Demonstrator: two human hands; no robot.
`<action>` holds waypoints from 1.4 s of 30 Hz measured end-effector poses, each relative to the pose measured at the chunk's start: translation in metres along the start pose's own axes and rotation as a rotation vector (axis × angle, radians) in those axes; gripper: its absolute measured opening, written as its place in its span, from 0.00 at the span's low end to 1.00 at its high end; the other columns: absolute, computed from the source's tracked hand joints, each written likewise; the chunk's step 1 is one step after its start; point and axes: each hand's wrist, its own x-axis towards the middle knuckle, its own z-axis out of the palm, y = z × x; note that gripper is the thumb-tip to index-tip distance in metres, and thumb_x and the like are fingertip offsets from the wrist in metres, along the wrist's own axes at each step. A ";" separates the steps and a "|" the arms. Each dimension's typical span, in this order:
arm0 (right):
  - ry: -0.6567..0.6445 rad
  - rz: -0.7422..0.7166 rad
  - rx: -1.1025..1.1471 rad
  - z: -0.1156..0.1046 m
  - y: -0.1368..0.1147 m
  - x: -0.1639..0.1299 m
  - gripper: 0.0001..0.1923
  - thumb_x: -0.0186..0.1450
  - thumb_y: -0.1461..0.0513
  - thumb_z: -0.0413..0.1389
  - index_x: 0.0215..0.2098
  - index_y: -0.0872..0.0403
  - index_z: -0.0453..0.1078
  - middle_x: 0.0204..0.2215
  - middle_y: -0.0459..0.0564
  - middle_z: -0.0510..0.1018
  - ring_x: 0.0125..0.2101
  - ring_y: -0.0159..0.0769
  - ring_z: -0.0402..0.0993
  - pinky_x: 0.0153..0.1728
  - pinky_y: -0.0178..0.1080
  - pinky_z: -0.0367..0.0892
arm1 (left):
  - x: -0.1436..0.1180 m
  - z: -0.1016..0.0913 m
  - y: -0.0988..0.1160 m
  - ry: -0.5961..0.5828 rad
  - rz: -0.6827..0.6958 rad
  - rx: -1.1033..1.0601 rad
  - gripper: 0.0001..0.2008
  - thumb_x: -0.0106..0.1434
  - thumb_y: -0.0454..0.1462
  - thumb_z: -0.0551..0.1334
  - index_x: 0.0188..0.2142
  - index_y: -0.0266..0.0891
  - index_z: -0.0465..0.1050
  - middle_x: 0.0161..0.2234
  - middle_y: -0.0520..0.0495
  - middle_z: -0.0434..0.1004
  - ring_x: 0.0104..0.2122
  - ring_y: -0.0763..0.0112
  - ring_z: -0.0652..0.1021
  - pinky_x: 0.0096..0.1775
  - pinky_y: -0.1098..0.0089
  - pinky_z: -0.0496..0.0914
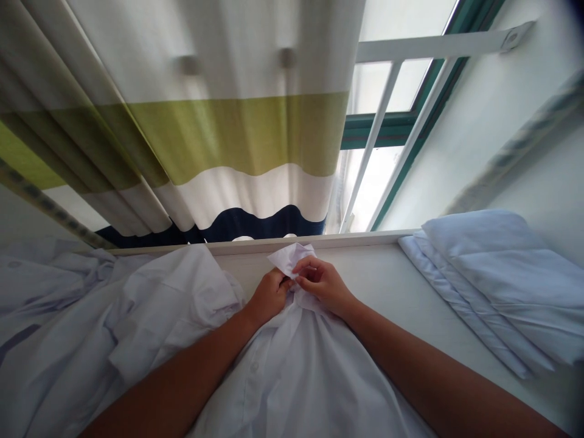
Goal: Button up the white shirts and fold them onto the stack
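A white buttoned shirt (310, 371) lies spread in front of me on the white surface, its collar end bunched up at the far side. My left hand (271, 293) grips the cloth near the collar, fingers partly hidden by the fabric. From the other side, my right hand (322, 283) pinches the same spot with thumb and fingertips. What sits between the fingertips, perhaps a button, is too small to make out. The collar (292, 257) stands up beyond both hands. A button (254, 367) shows on the front placket, nearer to me.
Crumpled white garments (159, 304) are heaped at the left. Folded white garments (497, 274) are stacked at the right on the white surface (387, 286). Behind hangs a striped curtain (246, 134), beside a window with a white railing (424, 47).
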 end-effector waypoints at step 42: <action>0.114 -0.074 -0.212 -0.001 0.001 0.003 0.04 0.61 0.62 0.59 0.34 0.53 0.70 0.29 0.44 0.72 0.31 0.33 0.68 0.34 0.37 0.64 | 0.006 -0.011 0.000 0.017 -0.154 -0.146 0.21 0.58 0.48 0.66 0.40 0.30 0.79 0.36 0.42 0.83 0.36 0.59 0.80 0.37 0.68 0.71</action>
